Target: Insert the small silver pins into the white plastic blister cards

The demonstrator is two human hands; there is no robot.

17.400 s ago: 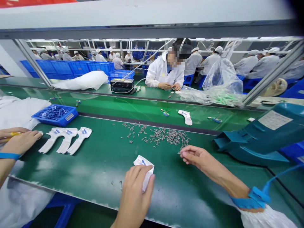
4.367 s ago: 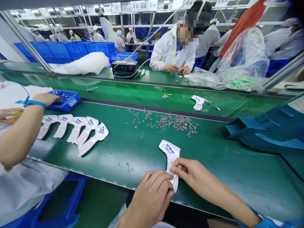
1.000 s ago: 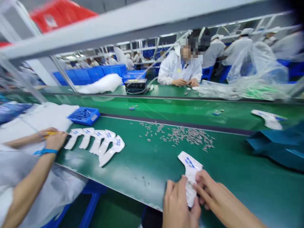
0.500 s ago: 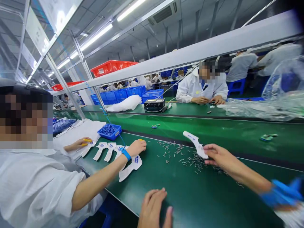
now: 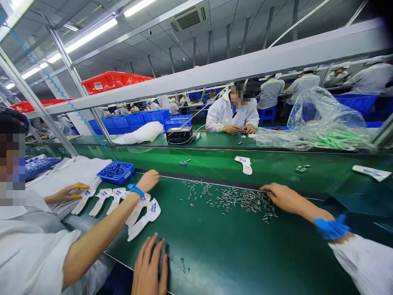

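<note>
My right hand (image 5: pixel 282 198) holds nothing, its fingers reaching out at the right end of a scatter of small metal screws (image 5: pixel 242 198). Past it, on the green belt (image 5: pixel 211 157), lies a white curved plastic housing half (image 5: pixel 246 167) with blue bits on it. At the bottom, my left hand (image 5: pixel 150 266) rests by the table's near edge, fingers stretched and empty. Closest to that hand is another white housing half (image 5: pixel 141 223), at the end of a row of several similar ones (image 5: pixel 101 200).
A co-worker at my left has one hand (image 5: pixel 149 180) over the table, another (image 5: pixel 66 193) by the row. Behind the row stands a blue tray (image 5: pixel 116 172) of small blue parts. The belt carries a small green board (image 5: pixel 302 169) and another white piece (image 5: pixel 372 173).
My right hand has let go of the white housing half, which now lies on the belt. The view has swung right, so the co-worker and row appear further left.
</note>
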